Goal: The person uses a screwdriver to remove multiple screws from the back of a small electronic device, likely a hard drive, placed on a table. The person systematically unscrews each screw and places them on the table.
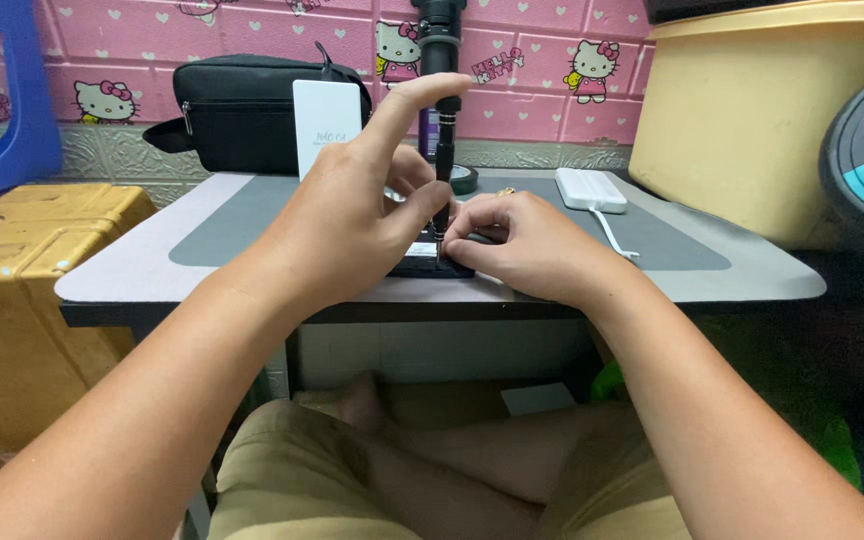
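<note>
My left hand [357, 215] holds a thin black screwdriver [442, 165] upright, forefinger stretched over its top end and thumb pinching the shaft. The tip stands on a small dark flat device [430, 267] lying near the front edge of a low table [142, 270]. My right hand [532, 245] rests on the device's right side, fingers curled over it and steadying it. Both hands hide most of the device.
A grey mat [672, 240] covers the table. Behind stand a black pouch [242, 105], a white card [325, 115], a white box with a cable [590, 190] and a black camera stand [439, 40]. A yellow box [12, 300] sits left, a cream bin [752, 110] right.
</note>
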